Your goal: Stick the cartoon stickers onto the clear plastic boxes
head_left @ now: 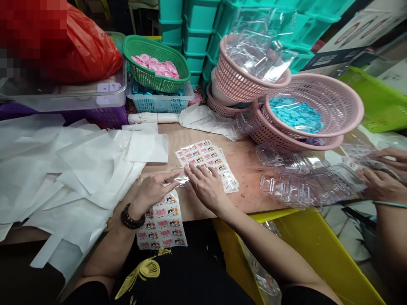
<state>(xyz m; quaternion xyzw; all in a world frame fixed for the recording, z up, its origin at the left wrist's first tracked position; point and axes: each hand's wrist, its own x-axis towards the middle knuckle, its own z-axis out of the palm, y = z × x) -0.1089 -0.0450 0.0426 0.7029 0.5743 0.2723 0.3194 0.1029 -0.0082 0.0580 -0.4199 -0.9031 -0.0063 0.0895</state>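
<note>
Between the fingertips and thumb of my left hand (154, 190) is a small clear plastic case (182, 179), held low over the wooden table. My right hand (206, 186) reaches over the right end of the case, its fingers stretched out and touching it; its thumb is hidden. Under my left hand, a sheet of cat stickers (167, 224) with pink print hangs past the table's front edge. Just beyond my right hand lies a stack of similar sticker sheets (219, 159), partly covered by the fingers.
White backing sheets (79, 169) pile up on the left. Clear plastic cases (295, 186) lie at right, beside a co-worker's hands (381, 178). Pink baskets (346, 103), one holding blue pieces (295, 114), and a green basket (127, 46) with pink pieces (155, 65) stand behind.
</note>
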